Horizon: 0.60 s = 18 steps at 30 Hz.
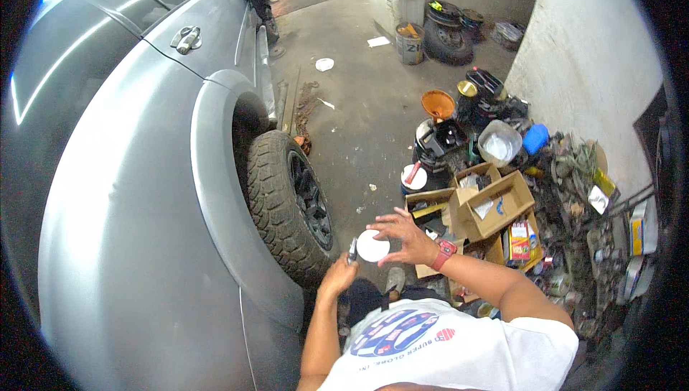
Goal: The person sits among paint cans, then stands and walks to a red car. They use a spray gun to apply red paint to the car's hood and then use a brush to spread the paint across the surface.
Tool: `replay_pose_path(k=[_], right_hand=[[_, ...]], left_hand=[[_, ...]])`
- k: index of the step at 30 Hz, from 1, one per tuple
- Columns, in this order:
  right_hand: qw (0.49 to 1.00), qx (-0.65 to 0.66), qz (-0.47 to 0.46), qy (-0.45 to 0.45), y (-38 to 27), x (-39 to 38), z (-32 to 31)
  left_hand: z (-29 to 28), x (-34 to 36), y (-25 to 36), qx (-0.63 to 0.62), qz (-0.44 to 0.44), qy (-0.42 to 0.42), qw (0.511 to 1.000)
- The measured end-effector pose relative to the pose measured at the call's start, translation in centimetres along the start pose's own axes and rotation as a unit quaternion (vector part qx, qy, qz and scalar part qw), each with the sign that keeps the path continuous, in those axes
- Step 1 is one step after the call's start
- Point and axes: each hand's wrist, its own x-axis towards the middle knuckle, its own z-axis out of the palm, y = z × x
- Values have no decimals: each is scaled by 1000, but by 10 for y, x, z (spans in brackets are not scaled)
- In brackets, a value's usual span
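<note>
My right hand (413, 241), with a red watch on its wrist, grips a white round disc (371, 247) by its edge. Thumb and fingers curve around the disc's near and far sides. It looks like a lid, but its depth cannot be made out. Just left of the disc, my left hand (339, 277) is closed around a short silver-and-dark tool (352, 250) that points upward. The tool's exact kind is too small to tell. Both hands are in front of my white shirt, close to the off-road tire (276, 208) of a grey car.
The grey car (143, 183) fills the left side. On the right are cardboard boxes (495, 208), a white tub (413, 178), an orange funnel (438, 104) and piled parts. Farther back stand a bucket (410, 45), a spare tire (448, 40) and a plastic bin (395, 5).
</note>
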Motion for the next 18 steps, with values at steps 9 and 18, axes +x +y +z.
replay_pose_path(k=[9,18], right_hand=[[995,-103,-6,-6,148,221,-94],[926,-308,58,-212,264,494,-203]], left_hand=[[-160,221,122,54,47,25,997],[-319,464,259,93,40,33,994]])
